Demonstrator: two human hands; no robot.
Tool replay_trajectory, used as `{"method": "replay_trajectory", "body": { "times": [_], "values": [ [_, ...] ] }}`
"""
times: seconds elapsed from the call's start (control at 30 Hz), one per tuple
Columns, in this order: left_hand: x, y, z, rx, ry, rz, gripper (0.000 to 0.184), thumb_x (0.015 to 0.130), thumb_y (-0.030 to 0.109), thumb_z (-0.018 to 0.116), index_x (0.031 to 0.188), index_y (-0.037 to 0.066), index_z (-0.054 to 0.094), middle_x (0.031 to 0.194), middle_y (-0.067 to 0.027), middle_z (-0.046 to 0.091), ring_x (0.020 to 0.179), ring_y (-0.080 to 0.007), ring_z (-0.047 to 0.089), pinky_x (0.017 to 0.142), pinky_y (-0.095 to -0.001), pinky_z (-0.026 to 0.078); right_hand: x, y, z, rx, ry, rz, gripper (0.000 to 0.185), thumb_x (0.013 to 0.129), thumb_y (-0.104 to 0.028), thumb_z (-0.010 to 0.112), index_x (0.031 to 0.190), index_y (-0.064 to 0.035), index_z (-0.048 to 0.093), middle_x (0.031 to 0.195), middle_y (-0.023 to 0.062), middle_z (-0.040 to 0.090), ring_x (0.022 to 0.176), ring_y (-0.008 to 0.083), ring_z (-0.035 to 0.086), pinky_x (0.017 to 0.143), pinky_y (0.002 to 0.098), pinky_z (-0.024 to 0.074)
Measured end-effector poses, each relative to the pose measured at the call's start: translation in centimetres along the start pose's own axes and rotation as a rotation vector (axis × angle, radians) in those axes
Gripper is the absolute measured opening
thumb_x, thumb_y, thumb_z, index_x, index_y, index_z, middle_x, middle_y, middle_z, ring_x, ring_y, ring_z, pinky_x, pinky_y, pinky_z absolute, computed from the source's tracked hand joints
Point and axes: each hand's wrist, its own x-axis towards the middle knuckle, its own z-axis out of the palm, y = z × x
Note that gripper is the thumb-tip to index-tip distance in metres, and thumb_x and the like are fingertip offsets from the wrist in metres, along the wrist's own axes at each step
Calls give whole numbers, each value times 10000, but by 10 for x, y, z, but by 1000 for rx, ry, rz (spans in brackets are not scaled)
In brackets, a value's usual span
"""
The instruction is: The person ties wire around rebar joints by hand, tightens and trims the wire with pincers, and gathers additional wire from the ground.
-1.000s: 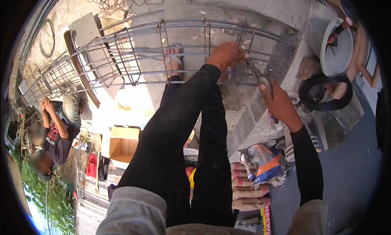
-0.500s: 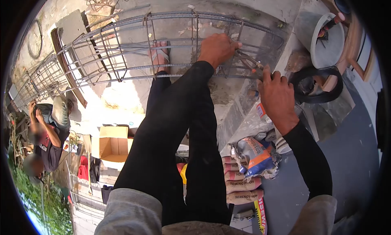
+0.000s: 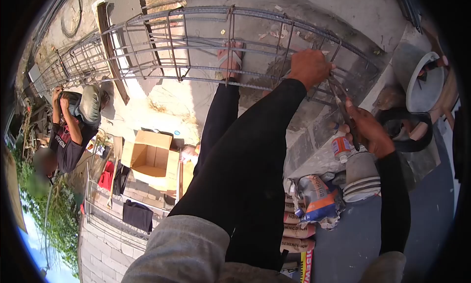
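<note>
The rebar cage [image 3: 206, 10] stretches across the upper part of the view, its long axis running from the far left beside the co-worker [image 3: 73, 136] to the near right end, where both hands are. Behind its bars shows a sandalled foot [image 3: 230, 60], and a plank [image 3: 109, 52] lies crosswise to it farther left. The left hand [image 3: 310, 67] is curled closed at the bars near the right end; what its fingers grip is hidden, and I cannot tell. The right hand [image 3: 370, 126] is closed around the handles of the pincers [image 3: 342, 105], whose long axis slants and whose head points up and left, close to the left hand. Crowding the right side are a black coil [image 3: 412, 145], a grey bucket [image 3: 407, 67] lying tilted, and a bottle [image 3: 341, 148] just below the pincers. Lower down lie a torn bag [image 3: 316, 199] and stacked sacks [image 3: 298, 231]; a cardboard box [image 3: 152, 158] sits well apart, to the left.
</note>
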Motion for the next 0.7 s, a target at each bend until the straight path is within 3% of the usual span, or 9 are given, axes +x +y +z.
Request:
{"method": "replay_trajectory", "body": {
  "times": [0.1, 0.2, 0.3, 0.33, 0.43, 0.53, 0.63, 0.7],
  "values": [
    [0, 2, -2, -3, -6, 34, 452, 905, 493, 725, 909, 47, 798, 944, -182, 744, 927, -372, 734, 809, -470, 559, 5, 23, -1, 393, -244, -11, 552, 1001, -500, 618, 1211, 10, 600, 800, 18, 648, 658, 134, 626, 578, 276, 514],
    [-1, 3, -3, 23, -36, 29, 455, 910, 495, 720, 913, 47, 797, 978, -181, 740, 957, -368, 731, 816, -472, 558, 9, 26, 13, -85, 99, -321, 458, 971, -401, 663, 1189, -8, 578, 836, 77, 676, 693, 204, 691, 586, 309, 545],
    [-3, 5, -6, 26, -28, -17, 463, 903, 503, 726, 914, 46, 797, 1002, -186, 738, 975, -362, 731, 826, -475, 557, -5, 17, 15, -1013, 649, -617, 421, 947, -309, 671, 1222, -8, 566, 968, 193, 702, 793, 347, 737, 630, 410, 576],
    [-4, 7, -4, 16, -18, -27, 465, 899, 506, 730, 914, 45, 797, 1009, -189, 738, 979, -360, 732, 829, -476, 557, -14, 15, 21, -1170, 785, -602, 443, 974, -298, 659, 1276, 4, 541, 960, 252, 697, 891, 483, 699, 695, 508, 567],
    [0, 8, -4, -11, -12, -61, 475, 886, 510, 743, 913, 38, 793, 991, -196, 743, 983, -365, 733, 834, -478, 561, -10, 21, 28, -1246, 890, -578, 430, 942, -339, 705, 1189, -8, 583, 878, 238, 691, 835, 473, 709, 689, 518, 574],
    [-1, 7, -3, 10, 0, -80, 483, 872, 509, 756, 922, 30, 790, 963, -200, 747, 979, -372, 735, 837, -476, 565, -1, 21, 12, -1139, 704, -548, 432, 933, -399, 729, 1082, -10, 614, 763, 146, 676, 733, 369, 732, 614, 430, 582],
    [-2, 6, -5, -29, -34, -76, 476, 868, 497, 762, 919, 25, 786, 933, -202, 748, 959, -377, 736, 829, -482, 565, 9, 27, -1, 202, -47, 43, 435, 922, -402, 756, 1085, -14, 647, 809, 102, 706, 662, 260, 718, 596, 361, 567],
    [1, 4, -5, 5, -42, -17, 550, 904, 542, 704, 984, 3, 773, 946, -227, 744, 941, -406, 733, 838, -489, 571, 17, 28, 2, 39, 9, -128, 454, 894, -384, 779, 1126, -20, 638, 805, 101, 702, 685, 251, 718, 626, 364, 568]
  ]
}}
